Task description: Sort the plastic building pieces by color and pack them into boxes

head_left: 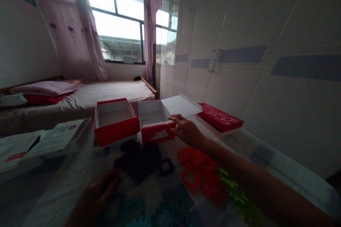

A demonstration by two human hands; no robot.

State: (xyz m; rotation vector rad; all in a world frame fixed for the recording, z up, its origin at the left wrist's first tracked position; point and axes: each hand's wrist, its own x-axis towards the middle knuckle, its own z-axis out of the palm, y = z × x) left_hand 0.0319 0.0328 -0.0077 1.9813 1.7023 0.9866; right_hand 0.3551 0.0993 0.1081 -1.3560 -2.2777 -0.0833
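My right hand reaches forward and its fingers wrap the right end of a small red box with a white inside and a raised white flap. My left hand rests low on the table with fingers curled loosely, touching the edge of a heap of dark interlocking plastic pieces. Red-orange pieces and yellow-green pieces lie under my right forearm. Teal pieces lie nearest to me.
A larger open red box stands left of the small one. A red lid lies at the right by the wardrobe doors. Printed booklets sit at the left. A bed and window are behind.
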